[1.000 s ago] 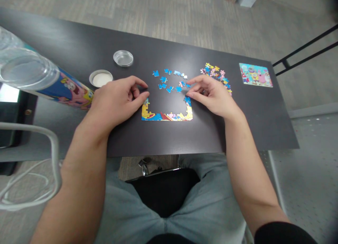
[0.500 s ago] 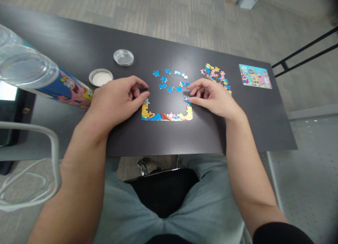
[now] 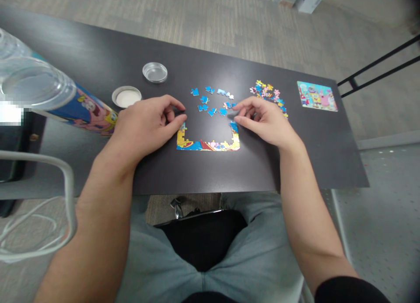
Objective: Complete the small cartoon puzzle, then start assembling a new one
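A partly joined jigsaw puzzle border (image 3: pixel 201 146) lies on the dark table, with a bottom row and two short side columns. My left hand (image 3: pixel 149 119) is at the top of the left column, its thumb and index fingertips apart and nothing visible between them. Whether the thumb touches the column I cannot tell. By the top of the right column is my right hand (image 3: pixel 264 120), thumb and forefinger parted, other fingers curled. Between and beyond my hands are several loose blue puzzle pieces (image 3: pixel 203 107); my right fingertips are close to a pink and blue piece (image 3: pixel 227 105).
A pile of mixed puzzle pieces (image 3: pixel 266 89) sits behind my right hand. Farther right lies a cartoon picture card (image 3: pixel 317 96). On the left are a clear lid (image 3: pixel 155 72), a white-lined round lid (image 3: pixel 127 97), a cartoon-printed tube (image 3: pixel 92 112) and a white cable (image 3: pixel 70 193).
My right thumb has drawn back slightly from the right column. The blue piece at its tip now sits lower, at the column's top. My left hand is nearly still.
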A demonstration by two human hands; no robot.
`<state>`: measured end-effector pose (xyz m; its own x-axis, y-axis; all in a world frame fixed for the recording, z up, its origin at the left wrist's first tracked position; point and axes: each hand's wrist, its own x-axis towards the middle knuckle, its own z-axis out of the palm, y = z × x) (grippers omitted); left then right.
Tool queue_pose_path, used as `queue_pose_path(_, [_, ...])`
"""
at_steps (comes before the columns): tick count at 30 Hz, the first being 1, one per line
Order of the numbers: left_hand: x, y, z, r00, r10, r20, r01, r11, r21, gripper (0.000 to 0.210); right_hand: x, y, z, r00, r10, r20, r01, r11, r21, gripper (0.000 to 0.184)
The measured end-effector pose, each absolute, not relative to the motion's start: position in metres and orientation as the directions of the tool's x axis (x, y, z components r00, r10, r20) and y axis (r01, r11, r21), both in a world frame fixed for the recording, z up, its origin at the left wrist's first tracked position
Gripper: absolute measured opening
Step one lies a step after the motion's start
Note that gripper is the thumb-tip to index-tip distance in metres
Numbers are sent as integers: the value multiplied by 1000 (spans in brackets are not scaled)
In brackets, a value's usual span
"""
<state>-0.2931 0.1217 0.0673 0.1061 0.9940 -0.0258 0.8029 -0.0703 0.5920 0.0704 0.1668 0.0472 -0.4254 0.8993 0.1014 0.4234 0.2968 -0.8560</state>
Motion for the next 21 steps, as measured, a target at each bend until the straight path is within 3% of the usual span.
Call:
queue_pose_path(3, [-293, 122, 68, 111, 993, -30, 819, -74, 569, 33, 70, 168, 48, -394, 909, 132, 470, 323, -821, 29])
queue_pose_path(10, [-294, 122, 69, 116, 992, -49, 825, -69, 561, 36, 81, 169, 51, -436, 899, 46, 520, 293, -803, 42])
queue_pose_path(14, [-295, 122, 68, 121, 991, -54, 801, -66, 594, 38, 82, 169, 53, -376, 925, 46, 554, 265, -790, 35])
queue_pose_path(21, [-294, 120, 72, 89, 994, -68, 822, -35, 569, 38, 46, 162, 53, -392, 905, 162, 696, 407, -591, 22])
